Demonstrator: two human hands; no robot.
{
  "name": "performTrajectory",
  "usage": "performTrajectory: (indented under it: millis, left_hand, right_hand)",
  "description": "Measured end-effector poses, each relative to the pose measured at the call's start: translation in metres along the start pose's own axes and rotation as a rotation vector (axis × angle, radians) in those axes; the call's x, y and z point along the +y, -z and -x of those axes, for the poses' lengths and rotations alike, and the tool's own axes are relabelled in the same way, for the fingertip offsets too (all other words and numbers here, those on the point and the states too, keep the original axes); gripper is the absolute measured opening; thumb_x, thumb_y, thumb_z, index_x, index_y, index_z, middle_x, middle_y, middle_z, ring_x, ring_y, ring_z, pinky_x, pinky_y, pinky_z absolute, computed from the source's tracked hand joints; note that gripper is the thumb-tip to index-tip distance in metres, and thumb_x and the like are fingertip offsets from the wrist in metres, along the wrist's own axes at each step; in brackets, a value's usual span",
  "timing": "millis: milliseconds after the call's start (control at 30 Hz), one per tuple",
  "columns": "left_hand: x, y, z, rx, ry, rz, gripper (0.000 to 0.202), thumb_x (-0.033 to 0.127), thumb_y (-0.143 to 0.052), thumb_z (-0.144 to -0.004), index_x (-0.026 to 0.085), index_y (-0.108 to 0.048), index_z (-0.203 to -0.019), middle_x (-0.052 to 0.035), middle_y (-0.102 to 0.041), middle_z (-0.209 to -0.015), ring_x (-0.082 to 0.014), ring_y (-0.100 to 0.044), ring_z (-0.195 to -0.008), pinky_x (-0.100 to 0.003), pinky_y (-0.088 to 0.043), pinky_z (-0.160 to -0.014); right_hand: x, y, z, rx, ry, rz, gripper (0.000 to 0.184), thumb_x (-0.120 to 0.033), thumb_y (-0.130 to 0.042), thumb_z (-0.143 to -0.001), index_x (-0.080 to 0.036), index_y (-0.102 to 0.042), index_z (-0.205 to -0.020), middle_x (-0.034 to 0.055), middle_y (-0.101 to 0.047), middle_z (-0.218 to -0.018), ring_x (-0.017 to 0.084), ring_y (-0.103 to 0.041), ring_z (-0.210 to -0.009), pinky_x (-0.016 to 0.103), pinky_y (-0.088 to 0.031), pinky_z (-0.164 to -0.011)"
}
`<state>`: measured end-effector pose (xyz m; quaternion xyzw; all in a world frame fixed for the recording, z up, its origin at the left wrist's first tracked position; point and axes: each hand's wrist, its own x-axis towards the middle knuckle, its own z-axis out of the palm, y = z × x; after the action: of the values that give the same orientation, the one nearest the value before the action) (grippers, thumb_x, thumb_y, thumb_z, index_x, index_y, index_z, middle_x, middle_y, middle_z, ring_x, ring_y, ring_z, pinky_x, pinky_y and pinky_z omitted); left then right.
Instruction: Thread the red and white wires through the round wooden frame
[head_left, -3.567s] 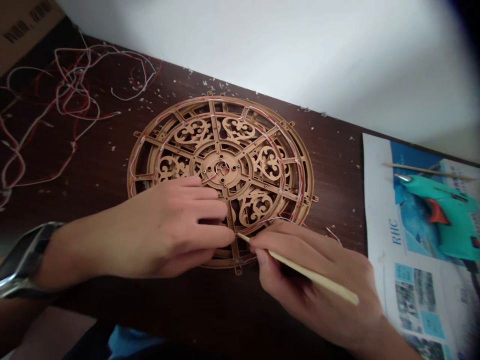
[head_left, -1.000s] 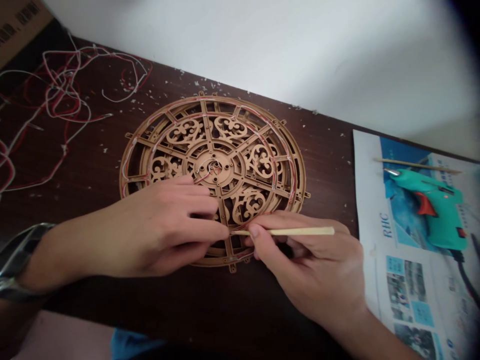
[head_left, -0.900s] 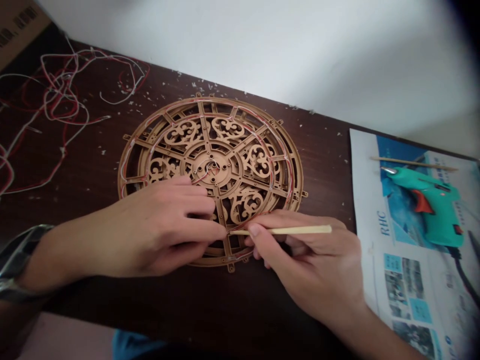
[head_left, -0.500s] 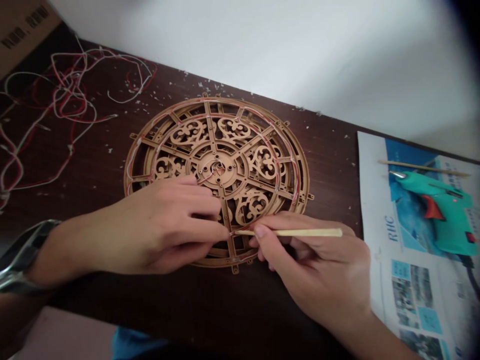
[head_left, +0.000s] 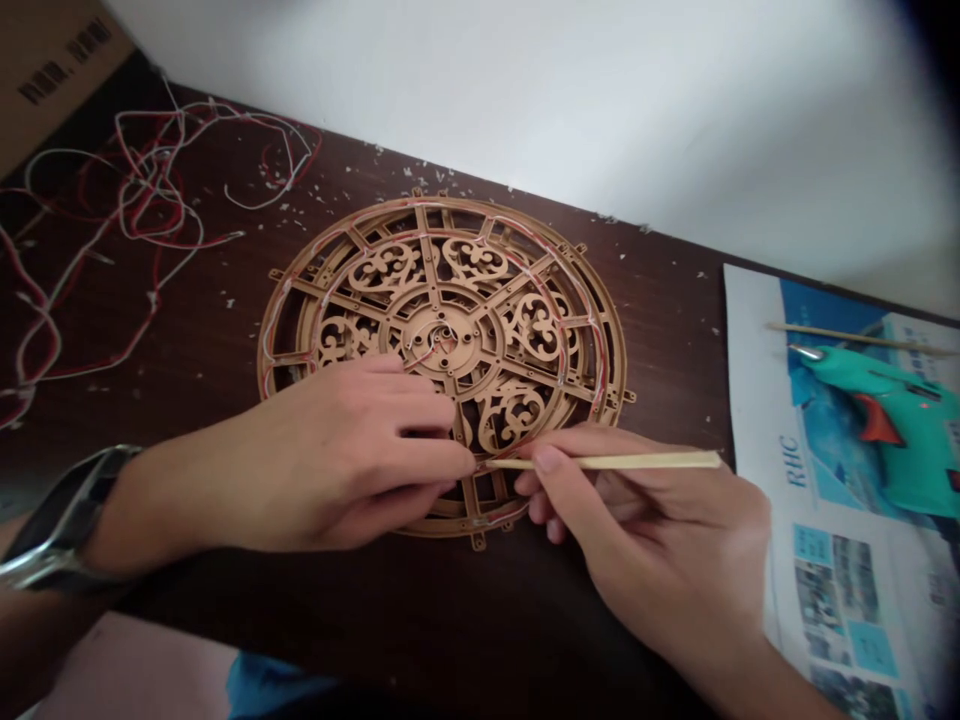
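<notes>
A round tan openwork frame (head_left: 461, 275), with spokes and scrolled ornaments, lies flat on the dark table. Thin red and white wire (head_left: 562, 335) runs along its rings. My left hand (head_left: 352, 450) rests over the near left part of the frame, fingers curled, with the fingertips closed at the wire on the inner ring; what lies under the palm is hidden. Between thumb and fingers, my right hand (head_left: 660, 540) grips a pale wooden stick (head_left: 637, 461) held nearly level. The stick's pointed end touches, or nearly touches, the ring beside my left index fingertip.
Tangled red and white wires (head_left: 154, 185) spread across the table's left side. At the right, a teal glue gun (head_left: 885, 385) and another thin wooden stick (head_left: 855, 338) lie on a printed sheet (head_left: 754, 400). A cardboard box (head_left: 52, 70) stands far left; white scraps dot the table.
The whole view has shifted slightly, so everything appears a little farther right. Both hands keep nearly the same place on the frame, and the stick's tip stays beside my left fingertip.
</notes>
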<state>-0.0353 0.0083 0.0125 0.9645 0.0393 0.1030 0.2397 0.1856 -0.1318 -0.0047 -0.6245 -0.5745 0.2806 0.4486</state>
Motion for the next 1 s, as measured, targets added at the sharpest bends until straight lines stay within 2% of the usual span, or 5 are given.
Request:
performTrajectory:
  millis: [167, 500, 633, 767, 1000]
  left_hand:
    - [-0.0014, -0.0015, 0.002, -0.004, 0.006, 0.016, 0.018, 0.014, -0.061, -0.11, 0.02, -0.077, -0.103, -0.0004, -0.066, -0.087, -0.017, -0.057, -0.078, -0.036, -0.038, -0.078]
    - [-0.0014, -0.0026, 0.0014, -0.036, 0.007, 0.008, 0.017, 0.015, -0.061, -0.111, 0.02, -0.075, -0.102, 0.0003, -0.065, -0.087, -0.0175, -0.055, -0.079, -0.038, -0.034, -0.078]
    - [-0.0026, -0.0037, 0.0028, -0.034, 0.023, 0.027, 0.016, 0.015, -0.061, -0.111, 0.021, -0.075, -0.107, 0.0005, -0.066, -0.089, -0.0171, -0.057, -0.08, -0.038, -0.034, -0.079]
    - [-0.0024, -0.0038, 0.0025, -0.012, 0.037, 0.079, 0.014, 0.016, -0.063, -0.111, 0.022, -0.076, -0.113, 0.0009, -0.069, -0.093, -0.0164, -0.061, -0.085, -0.036, -0.038, -0.083]
    - [-0.0004, -0.0062, -0.0007, 0.052, 0.034, 0.027, 0.018, 0.019, -0.062, -0.112, 0.019, -0.077, -0.103, -0.0011, -0.071, -0.089, -0.0167, -0.061, -0.081, -0.034, -0.039, -0.08]
  right_hand:
    - [0.0004, 0.0001, 0.0005, -0.017, 0.042, 0.046, 0.022, -0.013, -0.069, -0.104, -0.019, -0.077, -0.085, -0.0034, -0.075, -0.072, 0.007, -0.068, -0.055, 0.02, -0.057, -0.055]
    - [0.0025, -0.0025, 0.0007, -0.017, 0.094, 0.038, 0.021, -0.014, -0.071, -0.104, -0.02, -0.077, -0.085, -0.0042, -0.075, -0.073, 0.007, -0.069, -0.061, 0.021, -0.057, -0.057]
    - [0.0004, -0.0019, -0.0001, -0.019, 0.156, 0.079, 0.02, -0.01, -0.07, -0.103, -0.019, -0.076, -0.086, -0.004, -0.076, -0.074, 0.006, -0.07, -0.062, 0.019, -0.056, -0.059]
    - [-0.0017, -0.0013, -0.0002, -0.031, 0.226, 0.135, 0.02, -0.009, -0.07, -0.103, -0.018, -0.075, -0.086, -0.0029, -0.079, -0.079, 0.003, -0.064, -0.058, 0.018, -0.052, -0.058]
    - [0.0018, -0.002, -0.0004, -0.029, 0.182, 0.076, 0.021, -0.01, -0.069, -0.104, -0.019, -0.076, -0.085, -0.0041, -0.077, -0.076, 0.006, -0.07, -0.064, 0.019, -0.055, -0.061]
